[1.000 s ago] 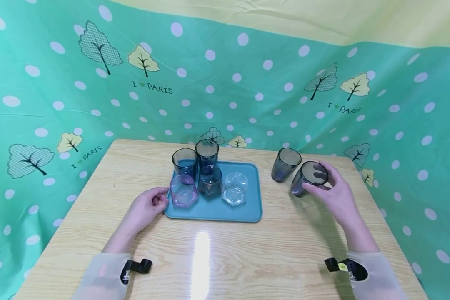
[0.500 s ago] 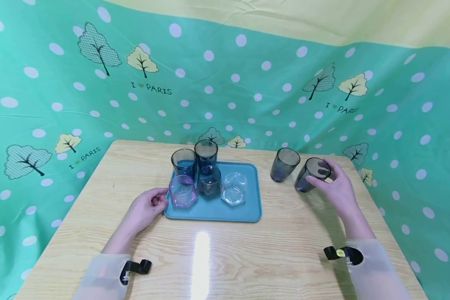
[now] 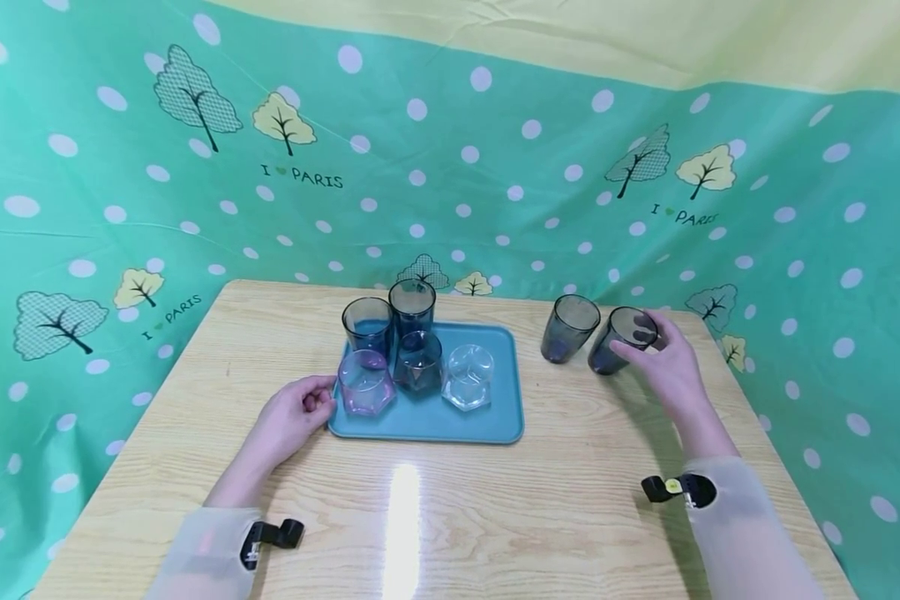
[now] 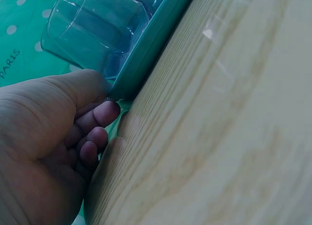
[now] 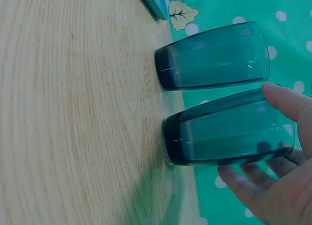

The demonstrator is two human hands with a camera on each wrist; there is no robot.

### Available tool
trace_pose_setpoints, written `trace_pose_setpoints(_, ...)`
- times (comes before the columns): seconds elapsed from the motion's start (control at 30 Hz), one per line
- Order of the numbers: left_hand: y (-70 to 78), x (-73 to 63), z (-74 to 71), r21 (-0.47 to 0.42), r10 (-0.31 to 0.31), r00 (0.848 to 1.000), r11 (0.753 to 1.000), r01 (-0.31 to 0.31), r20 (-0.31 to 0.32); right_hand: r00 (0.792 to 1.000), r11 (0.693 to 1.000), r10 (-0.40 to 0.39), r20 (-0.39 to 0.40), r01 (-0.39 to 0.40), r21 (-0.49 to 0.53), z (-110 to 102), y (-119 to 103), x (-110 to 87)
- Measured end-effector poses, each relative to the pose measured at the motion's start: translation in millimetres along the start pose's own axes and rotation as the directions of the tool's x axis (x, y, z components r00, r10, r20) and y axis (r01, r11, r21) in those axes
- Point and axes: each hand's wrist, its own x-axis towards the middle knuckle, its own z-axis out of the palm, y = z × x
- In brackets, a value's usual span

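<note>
In the head view my right hand (image 3: 667, 358) holds a tall smoky-grey drinking glass (image 3: 611, 354) near its rim, thumb on one side and fingers on the other. The glass stands upright, its base right at the tabletop in the right wrist view. Close to its left is a matching tall glass (image 5: 214, 57). My left hand (image 3: 292, 417) pinches the left edge of a blue tray (image 3: 506, 400); the left wrist view shows the thumb (image 4: 90, 86) at the tray's corner. Nearest to this hand on the tray is a purple-tinted faceted tumbler (image 3: 367, 383).
Also on the tray are a dark faceted tumbler (image 3: 420, 367), a clear faceted tumbler (image 3: 468, 379) and two tall dark glasses, one left (image 3: 369, 329) and one behind (image 3: 414, 308). The wooden table (image 3: 495, 517) meets a green dotted cloth (image 3: 450, 192) at its back.
My right hand has moved the tall glass back and slightly right, closer alongside the matching one. The left hand has kept its place at the tray's edge.
</note>
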Motion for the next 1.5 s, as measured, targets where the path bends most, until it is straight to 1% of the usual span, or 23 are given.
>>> trace_pose_setpoints(0.4, -1.4, 0.5, 0.4, 0.003, 0.004, 1.000, 1.000, -0.004, -0.004, 1.000, 1.000, 0.000, -0.003, 0.000, 0.009, 5, 0, 7.4)
trace_pose_setpoints(0.63, -0.7, 0.8, 0.8, 0.008, 0.008, 1.000, 1.000, -0.008, -0.006, 1.000, 1.000, 0.008, 0.007, -0.008, 0.001, 6, -2, 10.5)
trace_pose_setpoints(1.0, -1.1, 0.8, 0.9, 0.009, 0.008, 1.000, 1.000, -0.008, -0.006, 1.000, 1.000, 0.001, 0.021, -0.001, -0.002, 7, -2, 13.2)
trace_pose_setpoints(1.5, -1.3, 1.4, 0.5, -0.006, 0.005, 1.000, 1.000, -0.005, 0.000, 0.999, 1.000, -0.014, 0.042, 0.013, 0.008, 6, -4, 11.8)
